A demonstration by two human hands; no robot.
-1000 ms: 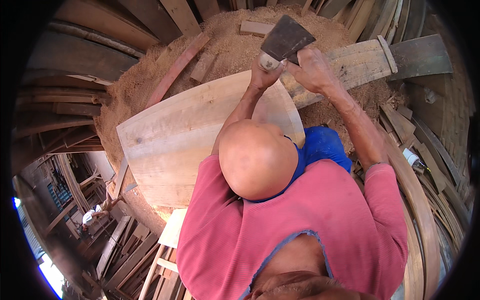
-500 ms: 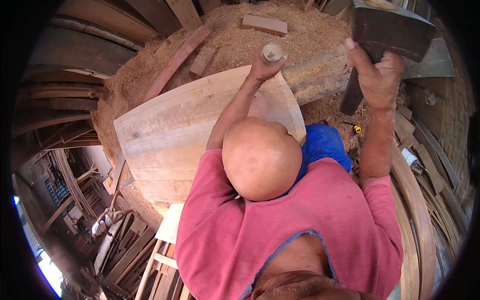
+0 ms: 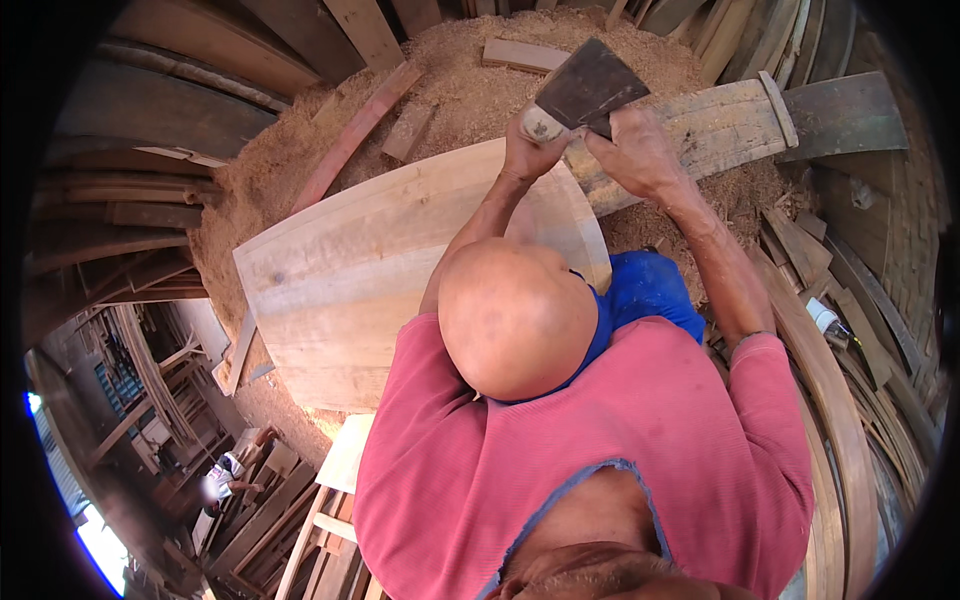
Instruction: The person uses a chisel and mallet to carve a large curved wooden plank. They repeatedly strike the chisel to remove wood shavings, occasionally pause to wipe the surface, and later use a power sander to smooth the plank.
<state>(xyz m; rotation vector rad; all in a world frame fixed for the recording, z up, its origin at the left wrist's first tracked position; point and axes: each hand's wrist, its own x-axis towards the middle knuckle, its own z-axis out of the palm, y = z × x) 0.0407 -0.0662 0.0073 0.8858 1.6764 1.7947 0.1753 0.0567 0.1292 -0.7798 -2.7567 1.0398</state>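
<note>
- One large curved wooden panel (image 3: 400, 270) lies on the sawdust (image 3: 470, 70), below both hands.
- Left hand (image 3: 532, 150): arm stretched forward, fingers wrapped around one pale cylindrical tool (image 3: 541, 124) at the panel's upper edge.
- Right hand (image 3: 640, 150): arm extended, fingers curled on the handle of one broad-bladed hatchet (image 3: 590, 85), its blade against the tool's top.

Floor (image 3: 640, 60) thick with sawdust; broad curved plank (image 3: 370, 270) lies across it, short wood offcuts (image 3: 408, 130) and long boards (image 3: 720, 125) scattered around.
</note>
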